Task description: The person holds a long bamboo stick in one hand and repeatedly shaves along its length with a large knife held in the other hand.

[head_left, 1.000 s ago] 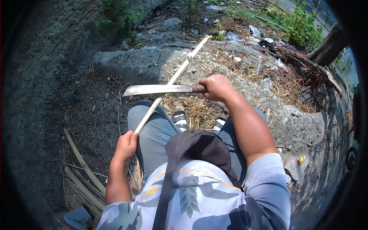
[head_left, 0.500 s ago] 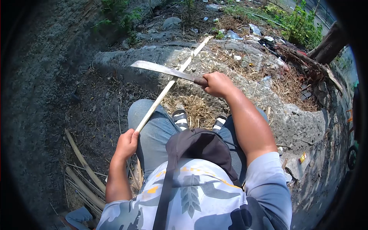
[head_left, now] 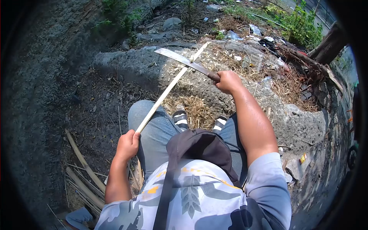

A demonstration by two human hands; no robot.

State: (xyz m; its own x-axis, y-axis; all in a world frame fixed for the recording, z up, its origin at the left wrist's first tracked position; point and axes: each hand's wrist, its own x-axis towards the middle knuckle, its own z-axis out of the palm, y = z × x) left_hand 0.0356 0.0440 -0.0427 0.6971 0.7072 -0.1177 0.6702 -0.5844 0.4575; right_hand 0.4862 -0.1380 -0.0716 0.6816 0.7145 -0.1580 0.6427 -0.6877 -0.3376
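My left hand point(head_left: 127, 145) is closed round the near end of a long pale strip, which looks like split bamboo or wood point(head_left: 163, 96). The strip slants up and away across my left knee, its far end over the stone ledge. In my right hand point(head_left: 229, 82) is the brown handle of a machete point(head_left: 174, 57). Its blade lies across the upper part of the strip, tip pointing left, with a small curl of shaving beside it.
Pale shavings point(head_left: 195, 109) litter the ground around my sandals. A rough stone ledge point(head_left: 130, 63) runs ahead of me. Several long curved strips point(head_left: 82, 159) lie at my left. Dry branches point(head_left: 306, 63) and litter are at the upper right. Part of another person's trouser leg point(head_left: 79, 217) shows at the lower left.
My right hand has moved the machete away from me and to the right, further up the strip. My left hand and the strip have hardly moved.
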